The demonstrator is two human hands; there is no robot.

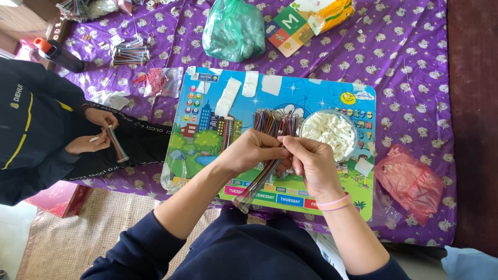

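On the purple cloth (415, 67), both hands' grip (282, 150) pinches wire bundle (259, 179) over board edge (270, 199).

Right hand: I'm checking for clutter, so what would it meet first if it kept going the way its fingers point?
Likely the left hand; the right hand already meets it at the wire bundle.

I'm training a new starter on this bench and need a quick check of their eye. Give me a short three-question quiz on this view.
1. True or false: both hands, left hand and right hand, grip the bundle of thin multicoloured wires.
2. What fills the round clear bowl?
A. small white plastic pieces
B. red beads
C. water
3. What does the right wrist wear?

Key:
1. True.
2. A, small white plastic pieces.
3. A pink band.
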